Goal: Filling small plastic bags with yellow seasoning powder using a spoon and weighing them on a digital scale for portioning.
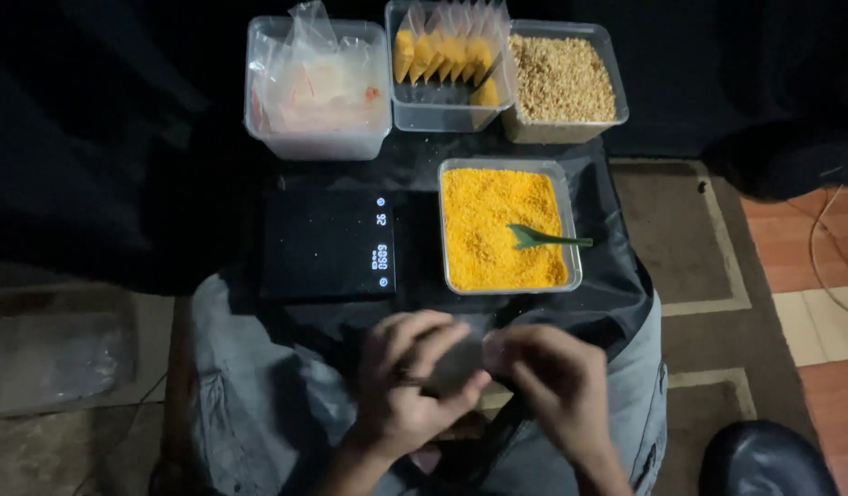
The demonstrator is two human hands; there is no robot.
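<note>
Small clear plastic bag, nearly see-through and hard to make out in the dim light, sits between both hands above the person's lap, just beyond the near edge of the black-covered tray. Its outline blurs into the dark cloth, and whether it holds anything cannot be told. Left hand curls around the bag's left side, fingers bent and pressed close together, thumb reaching under toward the right hand. Right hand meets it, fingertips pinching the bag's right edge; the thumb is hidden behind the fingers. On the tray, a black digital scale with a lit display lies at the left, beside a clear tub of orange crumbs at the right with a green spoon resting in it. Along the far edge stand a tub of empty clear bags, a tub of filled orange packets and a tub of pale brown granules. Surroundings are mostly black; a dark rounded shape at the lower right corner is cut off.
</note>
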